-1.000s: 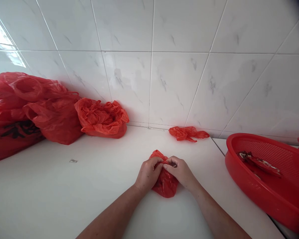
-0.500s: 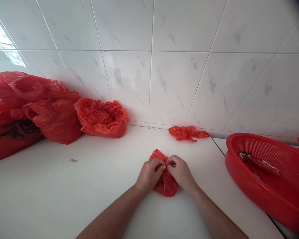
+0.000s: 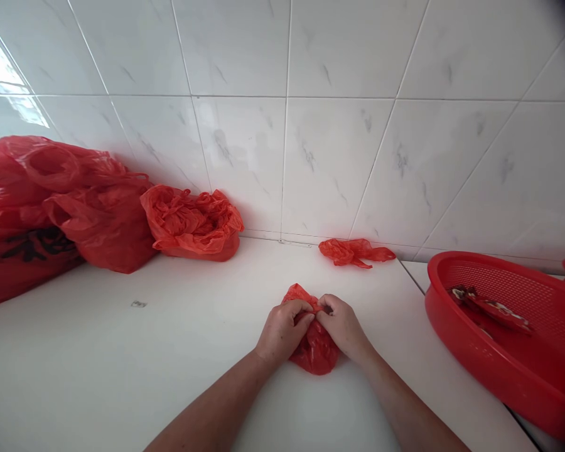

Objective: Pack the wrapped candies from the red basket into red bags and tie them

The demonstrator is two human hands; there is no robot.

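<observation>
A small red plastic bag [image 3: 316,351] lies on the white tabletop between my two hands. My left hand [image 3: 282,326] pinches its gathered upper part from the left, thumb against fingers. From the right, my right hand [image 3: 341,323] pinches the same gathered part, its fingertips almost touching those of the left. The bag's crumpled top sticks out beyond the fingers, and its rounded lower part bulges below them. What is inside the bag, if anything, cannot be made out.
A crumpled red bag [image 3: 355,252] lies by the tiled wall. At the left stand an open red bag stuffed with plastic [image 3: 193,229] and larger full red bags [image 3: 108,232]. A red perforated basket [image 3: 480,370] holding a small packet [image 3: 499,312] stands at the right.
The lower part of the small bag has spread slightly wider and nearer to me. Both hands keep their pinch in nearly the same place.
</observation>
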